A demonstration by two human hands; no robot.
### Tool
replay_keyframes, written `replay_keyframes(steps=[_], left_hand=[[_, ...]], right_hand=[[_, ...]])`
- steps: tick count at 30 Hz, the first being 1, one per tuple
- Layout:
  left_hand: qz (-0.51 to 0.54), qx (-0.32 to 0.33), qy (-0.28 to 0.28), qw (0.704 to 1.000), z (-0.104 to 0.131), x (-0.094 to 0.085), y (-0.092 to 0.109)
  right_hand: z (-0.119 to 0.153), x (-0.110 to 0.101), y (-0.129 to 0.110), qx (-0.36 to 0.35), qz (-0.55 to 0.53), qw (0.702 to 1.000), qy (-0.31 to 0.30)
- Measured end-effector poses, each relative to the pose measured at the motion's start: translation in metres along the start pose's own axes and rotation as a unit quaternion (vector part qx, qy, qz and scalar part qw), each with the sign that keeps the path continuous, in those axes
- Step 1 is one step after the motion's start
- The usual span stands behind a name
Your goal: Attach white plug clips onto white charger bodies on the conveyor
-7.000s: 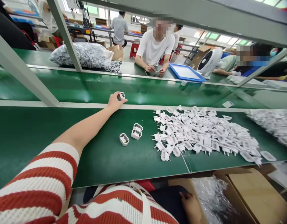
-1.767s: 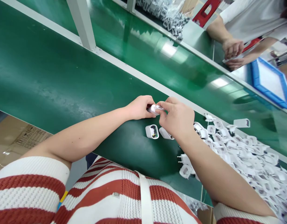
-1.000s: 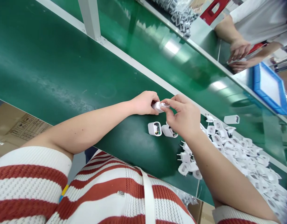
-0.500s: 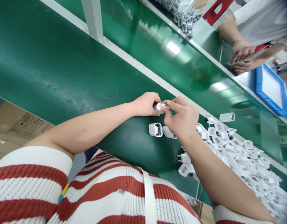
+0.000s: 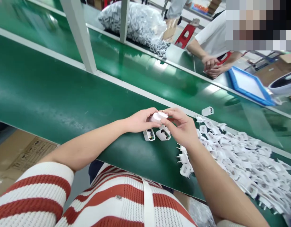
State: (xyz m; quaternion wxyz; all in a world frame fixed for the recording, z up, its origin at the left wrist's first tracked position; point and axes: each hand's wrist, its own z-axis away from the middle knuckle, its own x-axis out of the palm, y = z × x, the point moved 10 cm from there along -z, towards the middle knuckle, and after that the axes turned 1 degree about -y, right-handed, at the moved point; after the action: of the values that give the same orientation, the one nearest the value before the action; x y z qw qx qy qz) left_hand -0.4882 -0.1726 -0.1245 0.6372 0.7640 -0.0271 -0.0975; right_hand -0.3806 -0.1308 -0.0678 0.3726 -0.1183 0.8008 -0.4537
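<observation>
My left hand [image 5: 143, 120] is closed around a white charger housing [image 5: 155, 118]. At the housing's right end, my right hand [image 5: 183, 127] pinches a white plug cap [image 5: 162, 115]; the two pieces touch, but I cannot tell whether they are joined. Just below my hands, two more white housings lie on the green bench: an open-ended one [image 5: 149, 135] showing a circuit board, and a second one [image 5: 162, 134] beside it. White plug caps with metal pins [image 5: 183, 158] lie near my right forearm, beside a large pile of plug caps [image 5: 232, 154].
One more housing [image 5: 207, 111] sits beyond the pale rail [image 5: 133, 87]. Across the green belt [image 5: 180, 83], a co-worker's hands [image 5: 213, 66] are near a blue-rimmed tray [image 5: 251, 86]. A metal post [image 5: 79, 37] rises at left, and a bag of small parts [image 5: 138, 23] lies behind.
The view has tilted up, showing more of the far side. My hands still hold the white pieces together, and the plug cap has turned to show its broad face.
</observation>
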Motion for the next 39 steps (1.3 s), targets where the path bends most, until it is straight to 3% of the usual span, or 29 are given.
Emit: replay_keyframes(steps=[5,9,14,21,28,30,35,39], left_hand=[[0.090,0.076,-0.091,0.989,0.021,0.036,0.051],[0.069,0.104,-0.079,0.989,0.028,0.042,0.066],[0.060,0.151,-0.105,0.981,0.031,0.047,0.077],[-0.004,0.162,-0.058,0.985,0.032,0.043,0.081],[0.110,0.062,-0.012,0.992,0.032,0.036,0.063],[0.110,0.073,-0.012,0.991,0.033,0.036,0.064],[0.065,0.173,-0.045,0.982,0.037,0.039,0.080],[0.014,0.191,-0.051,0.980,0.039,0.040,0.084]], right_hand=[[0.036,-0.032,-0.058,-0.064,0.019,0.993,0.101],[0.052,-0.031,-0.084,-0.089,0.049,0.987,0.126],[0.062,-0.031,-0.099,-0.118,0.067,0.980,0.144],[0.066,-0.027,-0.104,-0.130,0.092,0.978,0.135],[0.066,-0.026,-0.097,-0.122,0.051,0.977,0.166],[0.065,-0.026,-0.096,-0.116,0.050,0.979,0.163],[0.064,-0.026,-0.096,-0.108,0.047,0.980,0.158],[0.065,-0.025,-0.096,-0.104,0.044,0.983,0.146]])
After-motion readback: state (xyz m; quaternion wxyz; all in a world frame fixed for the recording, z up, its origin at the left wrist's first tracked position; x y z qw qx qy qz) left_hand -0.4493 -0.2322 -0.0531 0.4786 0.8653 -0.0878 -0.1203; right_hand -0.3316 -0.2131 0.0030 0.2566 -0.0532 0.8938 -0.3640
